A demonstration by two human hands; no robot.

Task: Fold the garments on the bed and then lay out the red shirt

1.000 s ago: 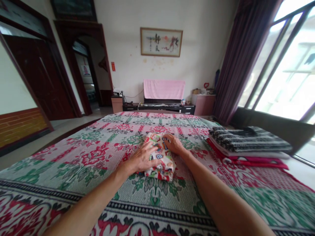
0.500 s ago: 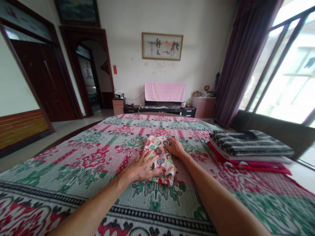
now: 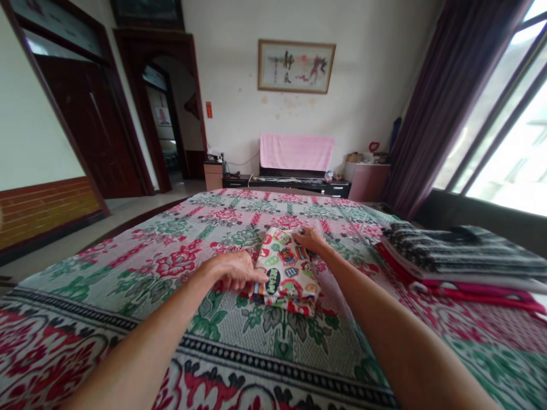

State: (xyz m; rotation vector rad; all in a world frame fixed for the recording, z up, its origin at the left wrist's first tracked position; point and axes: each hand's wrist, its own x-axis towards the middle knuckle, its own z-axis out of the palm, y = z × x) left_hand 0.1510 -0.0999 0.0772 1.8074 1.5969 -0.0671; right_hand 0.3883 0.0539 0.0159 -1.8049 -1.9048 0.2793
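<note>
I see a small folded bundle of white cotton printed with bright cartoon patches (image 3: 287,276) lying in the middle of the woven bedspread patterned in red flowers and green leaves (image 3: 171,267). Both bare arms reach out over the cover to it.

My left hand (image 3: 233,272) sits at the bundle's near left edge, fingers curled and pinching the layered fold there, thumb side tucked against the cloth. My right hand (image 3: 311,239) lies at the far right corner with the fingers bent down onto the fabric; I cannot tell whether they pinch that corner or only press on it, since the knuckles hide the tips.

I judge the step in hand to be the squaring or lifting of an already folded piece: the bundle is compact, its edges roughly aligned, the near end a little thicker and puffed.

Well apart to the right, near the bed's edge, lies a stack of folded textiles, a black-and-white striped piece (image 3: 461,250) on top of a red one (image 3: 470,287).

For the next move I would want both grips on opposite corners to close together, so that the layers do not slide apart, and an even lift that keeps the fold flat.
</note>
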